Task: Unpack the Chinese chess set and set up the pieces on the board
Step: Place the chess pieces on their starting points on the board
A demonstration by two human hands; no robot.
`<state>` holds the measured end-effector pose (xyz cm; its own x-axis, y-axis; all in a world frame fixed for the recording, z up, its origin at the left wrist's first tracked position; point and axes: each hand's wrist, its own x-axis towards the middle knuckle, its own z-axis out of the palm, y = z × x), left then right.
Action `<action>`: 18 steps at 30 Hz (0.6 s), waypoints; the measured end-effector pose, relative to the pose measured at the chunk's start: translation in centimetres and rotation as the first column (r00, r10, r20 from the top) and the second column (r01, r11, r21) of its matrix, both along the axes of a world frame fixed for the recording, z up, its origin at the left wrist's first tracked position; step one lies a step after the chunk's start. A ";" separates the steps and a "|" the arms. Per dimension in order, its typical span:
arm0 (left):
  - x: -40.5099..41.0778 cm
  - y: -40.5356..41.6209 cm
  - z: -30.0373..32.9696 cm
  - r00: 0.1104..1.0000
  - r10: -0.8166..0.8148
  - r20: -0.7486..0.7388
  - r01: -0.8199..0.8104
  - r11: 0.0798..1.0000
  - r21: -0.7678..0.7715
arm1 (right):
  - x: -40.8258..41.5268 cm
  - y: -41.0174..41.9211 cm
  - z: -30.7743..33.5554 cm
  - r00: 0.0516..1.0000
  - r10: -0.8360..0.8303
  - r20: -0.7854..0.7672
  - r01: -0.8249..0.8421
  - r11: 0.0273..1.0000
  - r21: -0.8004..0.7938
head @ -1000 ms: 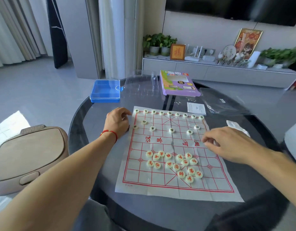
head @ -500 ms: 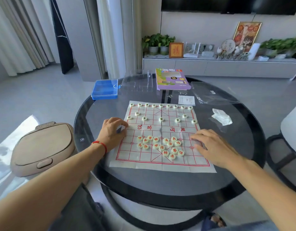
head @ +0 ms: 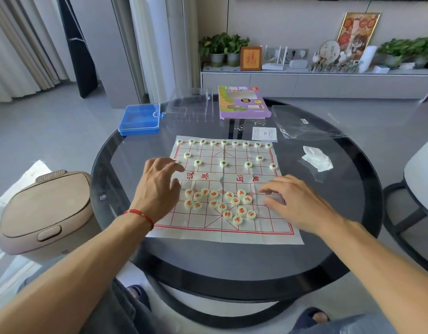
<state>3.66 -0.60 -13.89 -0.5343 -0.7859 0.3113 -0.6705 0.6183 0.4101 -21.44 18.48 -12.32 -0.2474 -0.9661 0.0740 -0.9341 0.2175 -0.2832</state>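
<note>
Hovering over the paper board, both hands show loose, spread fingers and hold nothing: the left hand lies over the board's left edge, the right hand over its right edge, each grip slack and apart. Between the two hands sits a loose cluster of red-lettered pieces, unsorted on the near half. Beyond the fingertips, the green-lettered pieces stand placed along the far rows. The board lies flat on the round glass desk. Farther off past the left hand rests a blue plastic case; past the right hand, a purple box and a clear bag
</note>
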 end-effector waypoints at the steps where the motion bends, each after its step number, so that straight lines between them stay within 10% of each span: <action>1: -0.5 1.0 -0.1 1.000 -0.018 -0.015 0.018 1.000 0.000 | 0.4 -0.4 0.3 1.000 0.008 0.021 -0.008 1.000 0.003; 18: -5.8 7.6 -2.4 0.999 0.025 0.027 -0.024 0.998 -0.053 | 1.8 -3.6 1.2 0.996 0.018 -0.086 -0.006 0.989 0.146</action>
